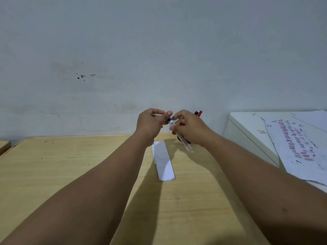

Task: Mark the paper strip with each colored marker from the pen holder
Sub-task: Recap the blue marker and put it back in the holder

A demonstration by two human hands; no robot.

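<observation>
A light wooden table (70, 174) is seen against the wall. A white rectangular paper strip (163, 161) is laid flat on it, right of centre, with small ink marks at its far end.

The marker (178, 134) I've got is white-bodied with a blue end. Paper strip (163, 160) is plain white, just a tiny red-blue mark at its 11 o'clock corner. Worktop (70, 165) is pale yellow wood grain. At 3 o'clock, the white sheet (299, 147) has rows of red, blue and black dashes. Wall (159, 50) is grey-white with black specks.
</observation>
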